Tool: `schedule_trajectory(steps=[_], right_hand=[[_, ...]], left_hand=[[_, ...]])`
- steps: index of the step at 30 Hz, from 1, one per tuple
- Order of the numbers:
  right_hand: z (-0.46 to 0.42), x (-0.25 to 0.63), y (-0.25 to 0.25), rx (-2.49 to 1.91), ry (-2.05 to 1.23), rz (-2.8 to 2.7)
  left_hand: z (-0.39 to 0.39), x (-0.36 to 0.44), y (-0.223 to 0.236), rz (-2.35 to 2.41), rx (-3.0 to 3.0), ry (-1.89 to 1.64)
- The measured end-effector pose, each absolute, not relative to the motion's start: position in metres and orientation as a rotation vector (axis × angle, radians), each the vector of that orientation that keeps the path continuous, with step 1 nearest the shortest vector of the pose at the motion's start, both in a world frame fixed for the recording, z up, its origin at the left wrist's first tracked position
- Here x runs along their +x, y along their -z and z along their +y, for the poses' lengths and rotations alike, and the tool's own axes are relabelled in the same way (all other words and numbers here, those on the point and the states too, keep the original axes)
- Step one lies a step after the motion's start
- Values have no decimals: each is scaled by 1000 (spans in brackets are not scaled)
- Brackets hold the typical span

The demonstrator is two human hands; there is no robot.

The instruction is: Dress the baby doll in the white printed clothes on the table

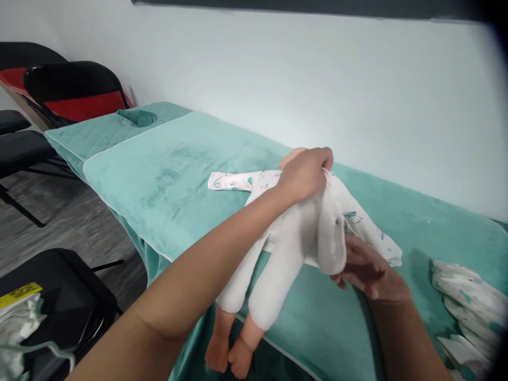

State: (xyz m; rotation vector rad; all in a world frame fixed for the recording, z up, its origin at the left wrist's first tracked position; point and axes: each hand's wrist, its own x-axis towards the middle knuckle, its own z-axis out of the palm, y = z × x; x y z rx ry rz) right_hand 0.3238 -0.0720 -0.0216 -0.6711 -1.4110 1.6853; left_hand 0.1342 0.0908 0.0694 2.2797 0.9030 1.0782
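A doll (283, 243) with a white cloth body and bare feet lies on a green padded cover, feet toward me. Under its back is a white baby shirt (238, 181) with a small printed pattern, one sleeve spread to each side. My left hand (305, 174) is closed on the shirt near the doll's neck and hides most of its head. A white padded part (332, 233), either shirt flap or doll arm, hangs below that hand. My right hand (367, 270) reaches in beside it, palm partly up, fingers apart and partly hidden behind it.
Folded printed cloth (468, 301) lies on the green cover (190, 153) at the right. A wall (357, 90) runs along the far side. Black chairs (75, 87) stand at the left, and a nearer one (67, 286) carries crumpled white stuff with a yellow label.
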Motion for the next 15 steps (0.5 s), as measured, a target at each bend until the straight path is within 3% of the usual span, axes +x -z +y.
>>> schedule_trajectory(steps=[4, 9, 15], right_hand=[[-72, 328, 25, -607, -1742, -1570], [-71, 320, 20, -823, -1508, -1528], [-63, 301, 27, -992, -1278, -1604]], left_hand=[[97, 100, -58, 1160, 2166, -1190], [67, 51, -19, 1285, 1960, -1309], [3, -6, 38, 1288, 1781, -1168]])
